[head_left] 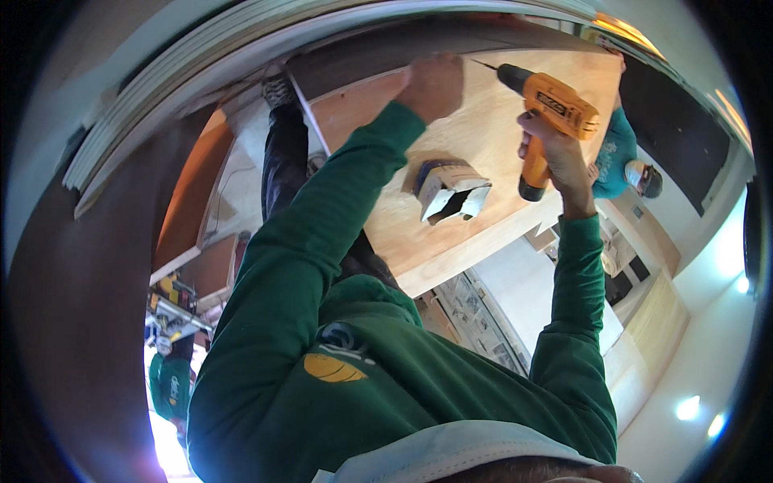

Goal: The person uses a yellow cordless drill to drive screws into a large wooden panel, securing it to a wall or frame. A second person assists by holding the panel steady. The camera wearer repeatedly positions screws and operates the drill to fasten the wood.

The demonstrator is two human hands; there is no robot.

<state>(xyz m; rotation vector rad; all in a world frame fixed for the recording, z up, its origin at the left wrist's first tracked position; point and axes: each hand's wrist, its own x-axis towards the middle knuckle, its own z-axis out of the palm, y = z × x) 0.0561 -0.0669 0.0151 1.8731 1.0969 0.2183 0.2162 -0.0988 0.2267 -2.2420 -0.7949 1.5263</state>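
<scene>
My right hand (560, 157) grips an orange and black cordless drill (561, 103) by its handle. A thin bit points left from the chuck, toward my left hand. My left hand (436, 85) is over the far part of a pale plywood panel (507, 173), near its dark far edge. Motion blurs the fingers, and I cannot tell what they hold, if anything. An opened cardboard box (455, 191) lies on the plywood between my forearms, its torn flaps facing me. What is inside shows only as a dark hollow.
At the panel's right end a person in a teal top (616, 153) has hands at its edge. Long white boards (145, 113) are stacked at the upper left. Another person in green (169, 386) is at the lower left, near some tools (175, 294). Cabinet panels (193, 189) stand left.
</scene>
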